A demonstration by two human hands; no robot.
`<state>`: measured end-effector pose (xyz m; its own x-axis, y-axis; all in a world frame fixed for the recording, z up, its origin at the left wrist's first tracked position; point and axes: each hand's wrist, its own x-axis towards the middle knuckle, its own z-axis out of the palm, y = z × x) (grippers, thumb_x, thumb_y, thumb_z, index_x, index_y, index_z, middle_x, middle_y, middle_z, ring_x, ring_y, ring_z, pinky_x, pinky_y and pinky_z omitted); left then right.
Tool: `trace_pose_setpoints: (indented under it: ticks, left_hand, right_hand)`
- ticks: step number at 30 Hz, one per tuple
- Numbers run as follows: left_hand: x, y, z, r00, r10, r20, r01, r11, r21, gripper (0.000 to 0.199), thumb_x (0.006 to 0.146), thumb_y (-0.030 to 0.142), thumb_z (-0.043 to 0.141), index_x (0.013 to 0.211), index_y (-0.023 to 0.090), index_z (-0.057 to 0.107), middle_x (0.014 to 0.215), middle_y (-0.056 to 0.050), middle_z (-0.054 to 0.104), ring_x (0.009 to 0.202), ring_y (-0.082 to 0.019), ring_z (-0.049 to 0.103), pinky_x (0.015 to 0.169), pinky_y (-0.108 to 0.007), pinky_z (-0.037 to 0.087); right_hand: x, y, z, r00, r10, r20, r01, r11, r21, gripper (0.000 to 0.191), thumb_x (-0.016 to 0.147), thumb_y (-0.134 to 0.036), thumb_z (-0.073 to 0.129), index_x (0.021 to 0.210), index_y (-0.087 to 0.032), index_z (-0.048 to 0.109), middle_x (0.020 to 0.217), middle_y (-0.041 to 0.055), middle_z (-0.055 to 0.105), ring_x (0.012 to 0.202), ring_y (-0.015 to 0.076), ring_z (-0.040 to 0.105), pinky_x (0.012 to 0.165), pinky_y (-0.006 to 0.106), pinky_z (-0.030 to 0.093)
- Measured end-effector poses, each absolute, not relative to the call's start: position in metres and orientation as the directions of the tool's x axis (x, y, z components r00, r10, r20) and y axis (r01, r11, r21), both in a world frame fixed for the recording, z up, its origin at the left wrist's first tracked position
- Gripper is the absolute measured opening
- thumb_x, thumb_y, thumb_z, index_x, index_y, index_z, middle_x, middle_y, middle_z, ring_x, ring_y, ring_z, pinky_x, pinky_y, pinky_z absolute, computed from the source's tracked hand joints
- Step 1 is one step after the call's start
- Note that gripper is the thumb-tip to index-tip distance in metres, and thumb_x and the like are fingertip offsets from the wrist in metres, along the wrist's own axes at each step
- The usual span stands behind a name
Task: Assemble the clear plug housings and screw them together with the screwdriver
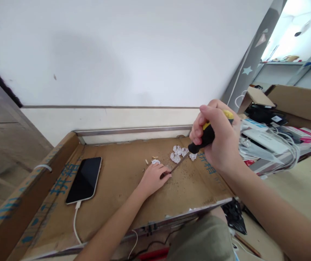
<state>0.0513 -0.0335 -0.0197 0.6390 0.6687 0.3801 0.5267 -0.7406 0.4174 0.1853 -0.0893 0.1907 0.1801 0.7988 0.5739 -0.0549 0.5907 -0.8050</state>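
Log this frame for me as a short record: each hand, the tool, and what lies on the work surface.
Right hand: gripping the screwdriver by its handle
Screwdriver: black and yellow handle, shaft slanting down toward the left hand
Left hand: fingers at a small dark piece by the screwdriver's tip; exact grip unclear
Surface: cardboard with blue printing
Loose parts: clear plastic pieces clustered near the shaft; small brass-coloured pieces beyond the left hand
Left side: phone, screen dark, white cable plugged in
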Motion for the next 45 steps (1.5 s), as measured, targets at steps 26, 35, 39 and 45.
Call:
trace_pose_setpoints:
  ticks: [26,35,39,45]
  left_hand:
    - [0.051,-0.036,-0.022,0.633,0.680,0.371,0.541,-0.730,0.417,0.011,0.087,0.030,0.056,0.089,0.021,0.063,0.090,-0.001,0.065,0.087,-0.018,0.056,0.082,-0.032,0.040]
    - [0.051,-0.034,-0.025,0.625,0.679,0.385,0.536,-0.732,0.421,0.010,0.086,0.029,0.057,0.088,0.021,0.063,0.088,-0.001,0.065,0.085,-0.018,0.056,0.081,-0.032,0.040]
    - [0.052,-0.034,-0.024,0.625,0.678,0.386,0.535,-0.733,0.421,0.010,0.086,0.030,0.058,0.088,0.021,0.063,0.088,-0.001,0.065,0.085,-0.018,0.056,0.080,-0.032,0.041]
    - [0.052,-0.036,-0.021,0.623,0.685,0.377,0.543,-0.726,0.422,0.010,0.086,0.029,0.058,0.086,0.020,0.063,0.088,-0.002,0.065,0.084,-0.018,0.056,0.078,-0.031,0.041]
  right_hand:
    - [0.223,-0.083,0.224,-0.231,0.742,0.629,0.729,0.560,-0.394,0.029,0.084,-0.048,0.050,0.089,-0.021,0.058,0.081,0.0032,0.060,0.060,0.0111,0.049,0.052,0.026,0.036]
    - [0.233,-0.100,0.266,-0.314,0.936,0.158,0.939,0.331,-0.092,0.036,0.078,-0.038,0.055,0.109,-0.027,0.041,0.072,-0.0026,0.056,0.053,0.0104,0.046,0.056,0.027,0.037]
    - [0.233,-0.095,0.264,-0.288,0.934,0.212,0.958,0.278,0.077,0.038,0.081,-0.057,0.045,0.099,-0.024,0.046,0.058,-0.0010,0.050,0.049,0.0134,0.045,0.051,0.027,0.031]
    - [0.231,-0.085,0.270,-0.357,0.922,0.146,0.933,0.347,0.093,0.043,0.076,-0.055,0.051,0.106,-0.024,0.048,0.080,0.0024,0.060,0.058,0.0143,0.051,0.054,0.028,0.034]
